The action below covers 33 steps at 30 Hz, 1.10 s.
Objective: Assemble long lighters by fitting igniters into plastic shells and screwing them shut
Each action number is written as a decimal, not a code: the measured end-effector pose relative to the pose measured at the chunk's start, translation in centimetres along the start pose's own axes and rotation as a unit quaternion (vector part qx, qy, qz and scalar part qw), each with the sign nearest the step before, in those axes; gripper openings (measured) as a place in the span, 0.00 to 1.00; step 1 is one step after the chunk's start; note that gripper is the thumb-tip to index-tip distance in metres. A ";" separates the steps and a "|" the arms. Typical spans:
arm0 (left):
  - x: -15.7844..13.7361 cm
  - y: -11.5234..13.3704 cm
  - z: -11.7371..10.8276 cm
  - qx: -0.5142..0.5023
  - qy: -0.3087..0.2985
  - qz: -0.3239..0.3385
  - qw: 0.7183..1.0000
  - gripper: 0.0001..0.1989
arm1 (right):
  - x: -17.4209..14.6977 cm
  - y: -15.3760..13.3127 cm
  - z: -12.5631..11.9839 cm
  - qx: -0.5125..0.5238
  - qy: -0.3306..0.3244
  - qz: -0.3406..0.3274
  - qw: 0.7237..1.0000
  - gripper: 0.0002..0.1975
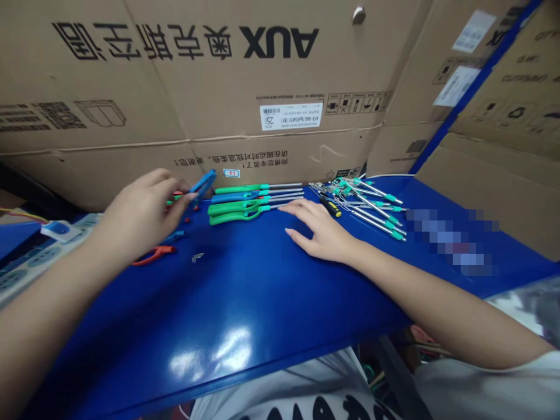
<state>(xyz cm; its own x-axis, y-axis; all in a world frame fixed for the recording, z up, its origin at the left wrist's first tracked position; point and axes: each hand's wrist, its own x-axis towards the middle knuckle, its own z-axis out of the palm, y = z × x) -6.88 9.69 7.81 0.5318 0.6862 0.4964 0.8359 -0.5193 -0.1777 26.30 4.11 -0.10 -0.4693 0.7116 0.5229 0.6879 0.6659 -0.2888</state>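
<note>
My left hand [142, 201] is raised at the left of the blue table [262, 286], its fingers closed on a blue plastic handle shell [205, 182]. Under and behind that hand lie more handle pieces, among them an orange handle shell [158, 254], partly covered. Several long-nosed lighters with green handles [234, 217] and one blue-handled lighter [236, 197] lie side by side in the middle. My right hand [324, 230] rests palm down with fingers apart, fingertips at the metal tube ends of these lighters. Whether they touch is hard to tell.
Right of centre lies a pile of metal tubes with green ends [385, 219] and thin wires, beside a yellow-black screwdriver [331, 205]. Small metal springs [198, 256] lie on the table. A power strip [41, 256] stands at left. Cardboard walls [196, 87] enclose the back and right.
</note>
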 end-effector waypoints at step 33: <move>-7.1 12.2 2.7 -0.312 -0.178 0.102 0.928 0.10 | -0.2 1.3 -1.6 -0.020 -0.224 -0.046 0.973 0.06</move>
<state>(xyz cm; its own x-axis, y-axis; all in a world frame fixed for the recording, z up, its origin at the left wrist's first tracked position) -0.05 -0.16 -0.13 0.7746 0.6077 0.1752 0.5300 -0.7748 0.3447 28.15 4.54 0.68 -0.7180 0.6817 0.1406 0.6485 0.7286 -0.2205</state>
